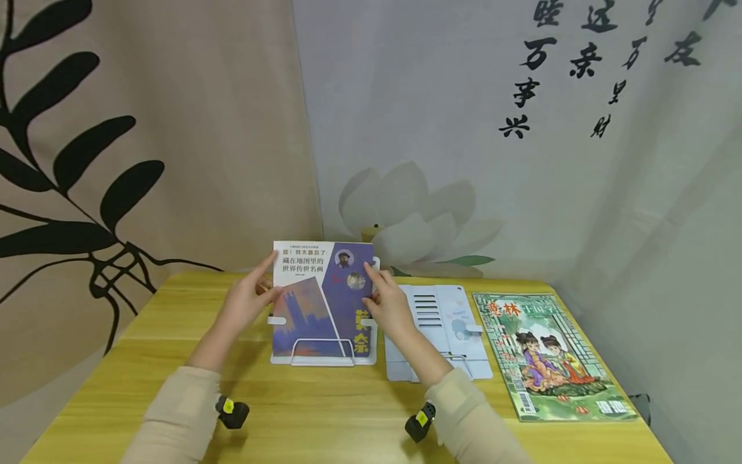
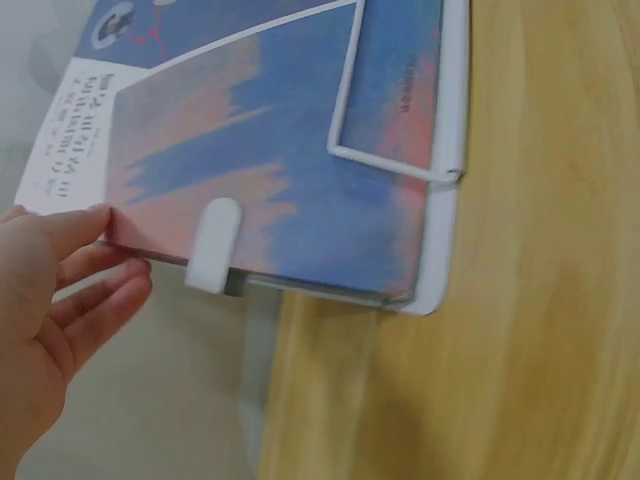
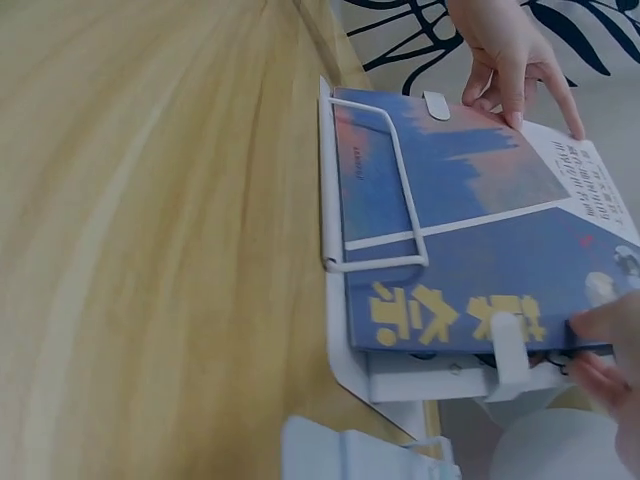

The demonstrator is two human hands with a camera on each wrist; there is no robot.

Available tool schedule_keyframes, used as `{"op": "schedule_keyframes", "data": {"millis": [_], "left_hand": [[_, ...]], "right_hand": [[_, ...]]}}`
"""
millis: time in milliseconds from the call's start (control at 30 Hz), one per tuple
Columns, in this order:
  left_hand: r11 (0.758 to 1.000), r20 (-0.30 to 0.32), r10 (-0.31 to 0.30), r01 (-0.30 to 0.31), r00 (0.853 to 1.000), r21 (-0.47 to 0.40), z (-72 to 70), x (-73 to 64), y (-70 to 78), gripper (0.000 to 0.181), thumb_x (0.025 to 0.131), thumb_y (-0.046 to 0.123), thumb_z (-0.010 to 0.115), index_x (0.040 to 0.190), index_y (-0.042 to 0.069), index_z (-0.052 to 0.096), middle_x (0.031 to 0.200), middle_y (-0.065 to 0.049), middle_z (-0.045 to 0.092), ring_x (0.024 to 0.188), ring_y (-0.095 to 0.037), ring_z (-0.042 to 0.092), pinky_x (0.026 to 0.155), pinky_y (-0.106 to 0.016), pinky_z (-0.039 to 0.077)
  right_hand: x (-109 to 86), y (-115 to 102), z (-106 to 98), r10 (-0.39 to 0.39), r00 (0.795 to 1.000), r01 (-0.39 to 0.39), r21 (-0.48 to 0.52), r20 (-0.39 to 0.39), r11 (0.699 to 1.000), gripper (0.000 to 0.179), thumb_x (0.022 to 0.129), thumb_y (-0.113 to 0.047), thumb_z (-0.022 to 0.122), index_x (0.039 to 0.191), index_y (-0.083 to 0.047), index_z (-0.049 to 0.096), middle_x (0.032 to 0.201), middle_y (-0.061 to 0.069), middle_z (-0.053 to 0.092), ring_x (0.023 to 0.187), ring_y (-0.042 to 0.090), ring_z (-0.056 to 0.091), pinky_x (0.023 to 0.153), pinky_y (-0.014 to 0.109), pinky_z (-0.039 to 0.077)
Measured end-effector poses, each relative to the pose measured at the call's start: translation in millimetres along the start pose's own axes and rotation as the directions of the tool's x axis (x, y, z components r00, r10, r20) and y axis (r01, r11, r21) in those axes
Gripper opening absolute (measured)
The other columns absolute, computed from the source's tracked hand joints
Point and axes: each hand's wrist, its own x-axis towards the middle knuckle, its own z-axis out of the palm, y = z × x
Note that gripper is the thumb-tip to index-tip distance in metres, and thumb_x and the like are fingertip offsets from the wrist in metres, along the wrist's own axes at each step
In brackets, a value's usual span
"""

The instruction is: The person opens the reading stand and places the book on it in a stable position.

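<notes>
A book with a purple, white and painted cover stands on a white book stand, leaning back. The stand's wire holder crosses the lower cover, and white side clips lap over both edges. On the book's left edge, my left hand pinches it, thumb on the cover and fingers behind. My right hand pinches the opposite edge in the same way, above the right clip. In the right wrist view both hands show at the book's sides, the right hand partly cut off.
A second, pale blue book stand lies just right of the first, partly behind my right forearm. Farther right is a green magazine with two illustrated figures. The wooden table backs onto a printed curtain.
</notes>
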Motion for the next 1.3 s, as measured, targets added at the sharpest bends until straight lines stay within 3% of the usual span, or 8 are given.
{"op": "schedule_keyframes", "data": {"millis": [100,267,500,667,867,1067,1300], "left_hand": [[0.999,0.012,0.023,-0.023,1.0,0.049,-6.6,2.1,3.0,0.072,0.09,0.009,0.068,0.151,0.025,0.033,0.089,-0.012,0.069,0.072,-0.024,0.062,0.06,-0.035,0.048],[0.994,-0.037,0.056,-0.052,0.998,0.098,-13.7,2.3,13.2,0.062,0.089,0.009,0.069,0.145,0.015,0.044,0.091,-0.015,0.07,0.062,-0.021,0.06,0.049,-0.032,0.044],[0.996,-0.105,0.071,-0.065,0.992,0.06,-4.2,-3.8,48.4,0.046,0.089,0.01,0.068,0.134,0.009,0.057,0.09,-0.01,0.069,0.063,-0.019,0.06,0.047,-0.03,0.046],[0.99,-0.101,0.14,-0.143,0.985,-0.021,20.2,-12.4,74.1,0.04,0.087,0.01,0.07,0.126,0.006,0.062,0.088,-0.006,0.069,0.065,-0.015,0.062,0.054,-0.029,0.051],[0.964,-0.083,0.21,-0.22,0.974,-0.147,61.6,-26.6,98.2,0.037,0.085,0.008,0.072,0.121,0.004,0.065,0.083,0.002,0.068,0.062,-0.008,0.059,0.057,-0.025,0.052],[0.935,-0.038,0.217,-0.219,0.975,-0.28,105.5,-41.3,115.1,0.034,0.085,0.004,0.072,0.118,0.005,0.067,0.082,0.003,0.068,0.059,-0.007,0.058,0.054,-0.024,0.051],[0.92,0.017,0.203,-0.185,0.979,-0.345,150.9,-53.6,121.7,0.033,0.084,0.005,0.072,0.116,0.007,0.068,0.081,0.002,0.069,0.063,-0.008,0.06,0.055,-0.023,0.051]], "right_hand": [[1.5,-1,-7,-0.001,1.0,0.001,0.021,0.03,1.0,0.074,0.079,0.001,0.077,0.144,-0.011,0.044,0.116,0.006,0.056,0.074,0.012,0.06,0.063,0.019,0.05],[-3.1,0,-26,0.018,0.998,-0.023,0.082,0.055,0.996,0.069,0.08,-0.001,0.076,0.143,-0.009,0.046,0.115,0.009,0.059,0.078,0.016,0.063,0.065,0.021,0.052],[-22.5,8,-53,0.058,0.998,-0.059,0.075,0.02,0.995,0.061,0.083,-0.005,0.075,0.139,-0.012,0.052,0.113,0.005,0.061,0.081,0.013,0.061,0.065,0.024,0.052],[-43.4,17,-68,0.098,0.995,-0.095,0.096,-0.02,0.991,0.057,0.081,-0.005,0.076,0.135,-0.013,0.057,0.108,0.003,0.063,0.083,0.015,0.062,0.067,0.03,0.054],[-70.4,32,-82,0.144,0.987,-0.136,0.111,-0.072,0.984,0.053,0.077,-0.002,0.079,0.127,-0.011,0.063,0.102,0.002,0.065,0.085,0.02,0.063,0.067,0.038,0.055],[-96.1,51,-91,0.162,0.981,-0.156,0.064,-0.103,0.986,0.049,0.075,0.0,0.08,0.121,-0.008,0.066,0.098,0.005,0.067,0.082,0.021,0.062,0.065,0.04,0.053],[-118.7,74,-98,0.203,0.973,-0.2,0.033,-0.107,0.979,0.046,0.073,0.001,0.08,0.117,-0.004,0.067,0.096,0.011,0.067,0.08,0.025,0.063,0.065,0.039,0.052]]}}
